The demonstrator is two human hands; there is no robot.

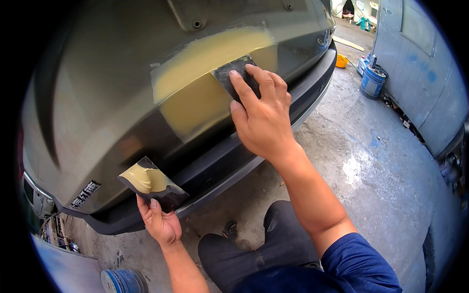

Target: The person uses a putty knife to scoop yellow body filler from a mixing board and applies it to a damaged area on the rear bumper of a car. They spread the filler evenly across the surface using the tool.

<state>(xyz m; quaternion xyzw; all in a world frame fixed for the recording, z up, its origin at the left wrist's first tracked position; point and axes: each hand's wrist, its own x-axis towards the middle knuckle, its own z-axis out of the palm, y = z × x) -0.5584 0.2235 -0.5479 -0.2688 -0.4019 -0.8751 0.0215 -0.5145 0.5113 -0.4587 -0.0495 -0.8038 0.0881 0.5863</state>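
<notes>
In front of me is a car's grey-brown body panel (112,73) with a wide patch of yellow body filler (195,110) across its crease. My right hand (264,107) holds a dark flat spreader (227,78), fingers spread along it, its far edge against the filler at the crease. Lower left, my left hand (161,224) grips the bottom of a second dark spreader (171,195) between thumb and fingers. A thick smear of yellow filler (139,179) lies on that one's upper part. It is held up near the car's lower edge, tilted.
A black bumper (210,161) runs below the panel. Blue buckets stand at the right by a grey metal door, one bucket (373,82) beside bottles, and another bucket (119,282) at lower left. An orange basin (341,61) sits on the concrete floor (361,161) beyond the bumper.
</notes>
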